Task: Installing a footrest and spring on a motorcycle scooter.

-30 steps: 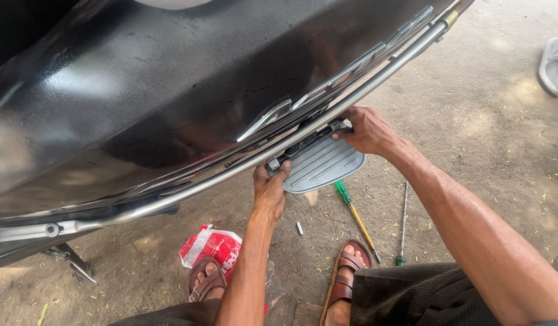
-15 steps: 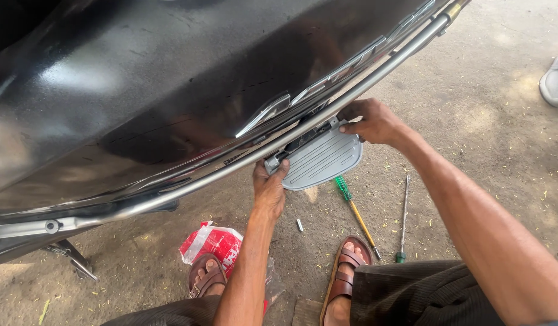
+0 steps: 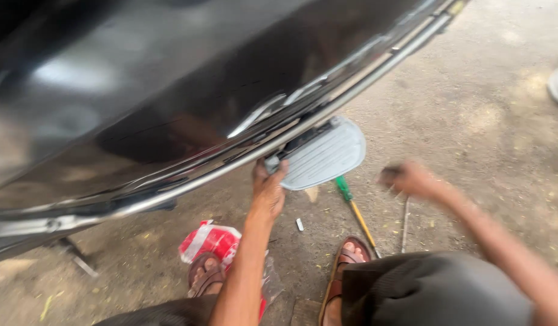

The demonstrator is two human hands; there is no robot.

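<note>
Footboard gripped at inner edge by left hand; right hand blurred beside it, grip unreadable. One-handed hold may slip.

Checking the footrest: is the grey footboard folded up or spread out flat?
Spread out: the footboard juts flat from under the black body.

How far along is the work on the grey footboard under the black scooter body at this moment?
Done: the grey footboard sits against the chrome rail under the black body panel. In hand: the left hand grips its inner end; the right hand, blurred, hangs free above the ground, near the green-handled screwdriver. Left: whether it is fastened cannot be seen; a small fastener-like piece lies loose.
</note>
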